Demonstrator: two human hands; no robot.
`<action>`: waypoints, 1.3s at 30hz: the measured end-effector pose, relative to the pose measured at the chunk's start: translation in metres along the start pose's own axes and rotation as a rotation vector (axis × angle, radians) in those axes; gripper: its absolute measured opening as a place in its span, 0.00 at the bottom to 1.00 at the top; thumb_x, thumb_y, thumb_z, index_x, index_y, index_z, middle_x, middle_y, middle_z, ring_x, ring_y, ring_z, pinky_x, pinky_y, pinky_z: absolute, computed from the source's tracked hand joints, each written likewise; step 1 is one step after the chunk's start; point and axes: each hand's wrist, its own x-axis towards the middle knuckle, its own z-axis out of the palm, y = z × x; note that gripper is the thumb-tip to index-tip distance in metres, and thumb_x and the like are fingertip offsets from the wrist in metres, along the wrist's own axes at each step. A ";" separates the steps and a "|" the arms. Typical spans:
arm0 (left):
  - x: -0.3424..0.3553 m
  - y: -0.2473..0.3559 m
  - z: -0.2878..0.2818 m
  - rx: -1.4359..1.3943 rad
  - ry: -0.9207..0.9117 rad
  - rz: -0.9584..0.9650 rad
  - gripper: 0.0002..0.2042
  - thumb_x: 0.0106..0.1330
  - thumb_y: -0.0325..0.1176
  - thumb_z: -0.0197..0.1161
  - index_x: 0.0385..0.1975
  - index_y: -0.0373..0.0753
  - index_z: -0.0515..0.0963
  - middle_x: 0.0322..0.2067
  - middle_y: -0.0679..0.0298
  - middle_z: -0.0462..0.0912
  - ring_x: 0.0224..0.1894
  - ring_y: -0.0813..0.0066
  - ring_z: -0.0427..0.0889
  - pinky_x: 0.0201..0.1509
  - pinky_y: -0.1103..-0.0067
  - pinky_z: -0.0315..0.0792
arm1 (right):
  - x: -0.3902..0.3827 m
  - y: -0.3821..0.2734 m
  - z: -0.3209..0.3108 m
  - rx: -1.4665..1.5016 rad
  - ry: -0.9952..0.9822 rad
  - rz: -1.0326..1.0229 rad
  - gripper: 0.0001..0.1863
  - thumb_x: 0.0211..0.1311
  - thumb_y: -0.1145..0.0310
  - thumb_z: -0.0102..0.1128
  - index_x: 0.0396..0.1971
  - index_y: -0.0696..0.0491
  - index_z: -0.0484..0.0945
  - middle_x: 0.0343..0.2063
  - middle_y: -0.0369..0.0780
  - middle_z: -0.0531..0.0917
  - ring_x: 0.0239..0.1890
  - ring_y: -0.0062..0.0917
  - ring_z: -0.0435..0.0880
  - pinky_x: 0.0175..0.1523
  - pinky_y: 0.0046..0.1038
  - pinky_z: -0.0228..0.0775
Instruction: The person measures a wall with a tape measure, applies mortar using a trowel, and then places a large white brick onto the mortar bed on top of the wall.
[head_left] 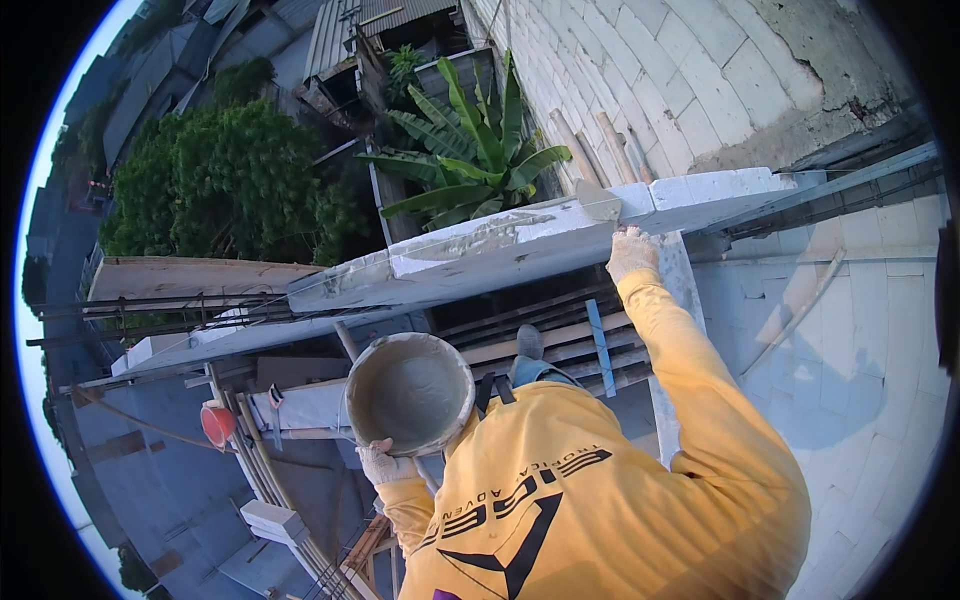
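My left hand [385, 466], in a white work glove, grips the rim of a round bucket [410, 390] filled with grey mortar and holds it in front of my chest. My right hand [632, 252], also gloved, reaches out to the top of a wall of white blocks [520, 245]. It holds a trowel [598, 204] whose blade lies on the block top. A smear of grey mortar [490, 237] is spread along the top course to the left of the trowel. My yellow sleeves and sweatshirt fill the lower middle of the picture.
I stand high up on plank scaffolding [560, 340], with my foot [528, 342] on the boards. A taller white block wall [680, 70] rises at the right. Far below are a banana plant [470, 150], trees [230, 180], roofs, steel bars [150, 320] and a red bucket [217, 424].
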 end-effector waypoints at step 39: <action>-0.027 -0.004 0.139 0.114 -0.131 -0.101 0.22 0.54 0.18 0.52 0.51 0.37 0.74 0.37 0.64 0.75 0.37 0.72 0.74 0.40 0.80 0.72 | -0.095 -0.173 -0.078 0.379 -0.765 -0.893 0.22 0.63 0.53 0.56 0.36 0.60 0.78 0.27 0.44 0.82 0.29 0.32 0.83 0.35 0.32 0.74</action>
